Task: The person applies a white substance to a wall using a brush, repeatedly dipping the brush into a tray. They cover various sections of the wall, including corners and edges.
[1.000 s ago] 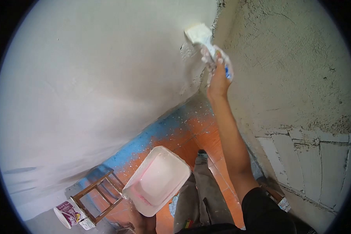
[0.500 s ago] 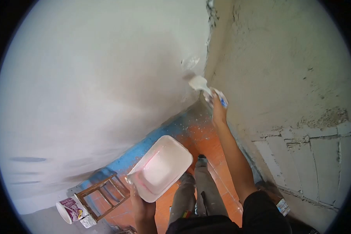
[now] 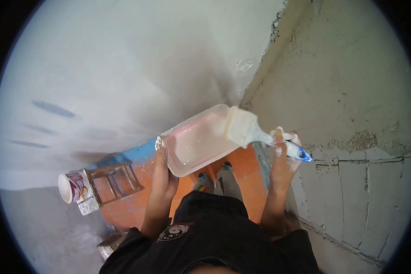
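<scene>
My left hand (image 3: 161, 172) is closed on the near left side of a white tray (image 3: 211, 162), its thumb up at the whitened corner. Pale, pinkish-white liquid paint (image 3: 198, 142) covers the bottom of the tray, and drips mark its rim. My right hand (image 3: 282, 165) grips a wide paintbrush (image 3: 243, 128) by its handle, which ends in a blue tip. The brush points left, and its paint-coated bristles overlap the tray's right end in this view. White paint is smeared on the fingers of my right hand.
A white wall (image 3: 123, 82) with grey streaks meets a rough grey wall (image 3: 333, 91) at a chipped corner. On the orange floor (image 3: 137, 194), at left, stands a wooden ladder (image 3: 112, 182). Beside its end is a white-and-purple bucket (image 3: 73, 188). My feet are below the tray.
My right hand has brought the brush away from the wall corner, back and down to the tray's right end. My left hand has raised the tray. The view has shifted.
</scene>
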A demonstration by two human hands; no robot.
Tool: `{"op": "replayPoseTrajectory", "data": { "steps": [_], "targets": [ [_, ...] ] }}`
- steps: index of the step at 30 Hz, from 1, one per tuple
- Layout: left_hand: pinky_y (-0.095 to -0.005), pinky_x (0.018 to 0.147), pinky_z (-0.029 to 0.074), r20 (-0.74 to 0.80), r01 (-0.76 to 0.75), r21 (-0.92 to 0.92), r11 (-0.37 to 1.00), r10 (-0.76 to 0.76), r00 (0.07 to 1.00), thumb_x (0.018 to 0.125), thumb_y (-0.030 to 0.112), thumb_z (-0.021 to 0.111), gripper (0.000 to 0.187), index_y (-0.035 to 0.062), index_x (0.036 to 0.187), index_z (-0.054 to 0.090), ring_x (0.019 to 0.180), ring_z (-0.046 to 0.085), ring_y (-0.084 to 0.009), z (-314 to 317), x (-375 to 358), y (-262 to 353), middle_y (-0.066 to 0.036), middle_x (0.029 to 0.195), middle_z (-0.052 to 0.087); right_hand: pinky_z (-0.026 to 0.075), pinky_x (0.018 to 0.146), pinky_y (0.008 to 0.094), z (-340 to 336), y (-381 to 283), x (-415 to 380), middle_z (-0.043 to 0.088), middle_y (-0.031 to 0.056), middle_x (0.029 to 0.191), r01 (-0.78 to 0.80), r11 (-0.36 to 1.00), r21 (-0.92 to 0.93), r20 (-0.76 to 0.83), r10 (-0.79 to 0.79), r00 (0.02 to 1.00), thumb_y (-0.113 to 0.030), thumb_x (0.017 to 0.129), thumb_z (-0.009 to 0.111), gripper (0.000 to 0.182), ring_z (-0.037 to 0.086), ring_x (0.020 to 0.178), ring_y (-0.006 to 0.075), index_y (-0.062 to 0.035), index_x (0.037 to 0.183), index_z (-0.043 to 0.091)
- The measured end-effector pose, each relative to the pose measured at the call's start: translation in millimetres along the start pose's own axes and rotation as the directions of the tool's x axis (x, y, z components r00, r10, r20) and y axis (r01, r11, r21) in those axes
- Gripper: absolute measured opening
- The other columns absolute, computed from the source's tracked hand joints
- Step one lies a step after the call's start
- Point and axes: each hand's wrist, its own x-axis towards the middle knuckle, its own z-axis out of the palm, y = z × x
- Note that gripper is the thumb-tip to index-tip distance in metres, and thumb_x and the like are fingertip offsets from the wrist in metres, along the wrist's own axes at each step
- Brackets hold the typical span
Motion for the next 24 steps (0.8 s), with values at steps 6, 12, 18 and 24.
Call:
{"op": "replayPoseTrajectory", "data": {
  "steps": [6,12,18,24],
  "targets": [
    [-0.0374,0.106,0.039,0.05,-0.115,0.048,0.992,0.112,0.992,0.101,0.043,0.045,0.05,0.0075,0.138,0.044,0.127,0.047,-0.0198,2.8,-27.5,4.3,-0.007,0.137,0.05,0.043,0.054,0.0223,23.4,-15.0,-10.5,0.062,0.0023,0.071,0.137,0.963,-0.233,0.358,-0.047,0.933,-0.003,0.086,0.065,0.006,0.054,0.064,0.0036,0.0008,0.087,0.06],
    [-0.038,0.107,0.038,0.0,-0.101,0.127,0.987,0.102,0.995,0.102,0.045,0.04,0.054,0.0082,0.141,0.039,0.128,0.045,-0.0206,8.2,-41.7,8.0,-0.007,0.139,0.047,0.041,0.051,0.0249,52.6,-16.1,-10.7,0.058,0.0038,0.062,0.372,0.846,-0.381,0.527,-0.132,0.839,-0.004,0.083,0.067,0.012,0.05,0.056,0.0044,-0.0005,0.078,0.057],
    [-0.0386,0.108,0.037,-0.019,-0.081,0.107,0.991,0.084,0.996,0.103,0.044,0.04,0.053,0.0101,0.143,0.036,0.13,0.043,-0.021,3.5,-45.5,6.4,-0.007,0.14,0.045,0.044,0.056,0.024,56.9,-14.4,-9.6,0.062,0.0017,0.071,0.367,0.848,-0.381,0.596,-0.079,0.799,-0.003,0.085,0.065,0.008,0.055,0.065,0.0036,0.0003,0.082,0.058],
    [-0.0393,0.108,0.036,-0.02,-0.102,0.058,0.993,0.103,0.994,0.102,0.043,0.042,0.053,0.0117,0.144,0.035,0.131,0.042,-0.0213,3.8,-37.4,-0.6,-0.007,0.14,0.045,0.041,0.059,0.0214,35.9,2.1,9.9,0.063,0.0016,0.084,0.024,0.992,-0.127,0.363,0.024,0.932,-0.004,0.093,0.059,0.003,0.051,0.069,0.0044,-0.001,0.093,0.06]
  ]
}}
